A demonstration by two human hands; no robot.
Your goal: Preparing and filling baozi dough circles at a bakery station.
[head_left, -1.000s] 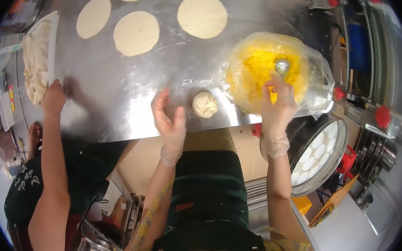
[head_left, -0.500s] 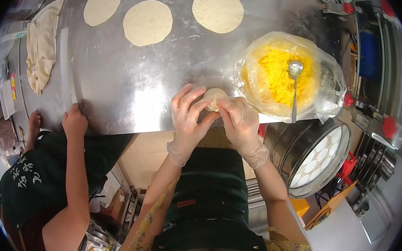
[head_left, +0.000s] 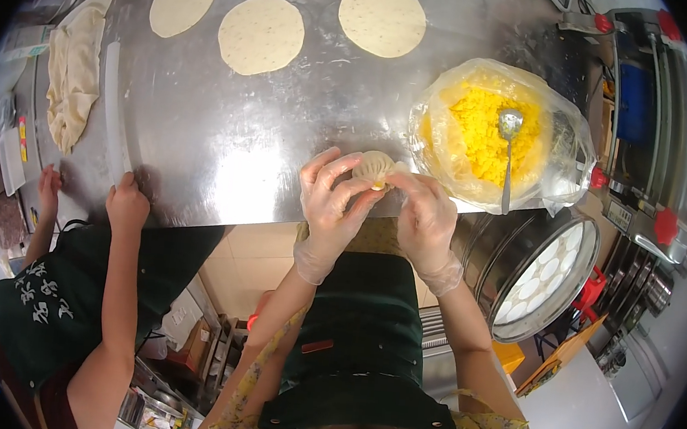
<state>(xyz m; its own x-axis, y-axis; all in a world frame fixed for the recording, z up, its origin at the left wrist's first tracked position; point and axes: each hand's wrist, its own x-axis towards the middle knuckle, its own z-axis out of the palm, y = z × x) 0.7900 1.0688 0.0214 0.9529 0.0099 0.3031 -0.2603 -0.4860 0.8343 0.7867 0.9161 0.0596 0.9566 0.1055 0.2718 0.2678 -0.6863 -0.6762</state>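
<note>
Between my gloved hands, near the front edge of the steel table, is a small bun (head_left: 374,166) of pale dough with pleats around its side. A bit of yellow shows at its near edge. My left hand (head_left: 333,199) cups the bun from the left, thumb and fingers curled round it. From the right, my right hand (head_left: 425,213) pinches the dough's edge between thumb and forefinger. To the right lies a clear plastic bag (head_left: 558,143) opened around crumbly yellow filling (head_left: 481,133). A metal spoon (head_left: 510,135) rests on the filling, its handle toward me.
Several flat dough rounds (head_left: 261,36) lie at the back of the table (head_left: 180,118). A folded cloth (head_left: 74,68) and a long pale strip (head_left: 114,104) are at left, by a co-worker's hands (head_left: 127,204). Below right stands a steamer (head_left: 504,245) holding white rounds.
The bun has turned in my hands and now shows its pleated side. My right hand has shifted slightly right. The co-worker's far hand has moved up onto the table's edge.
</note>
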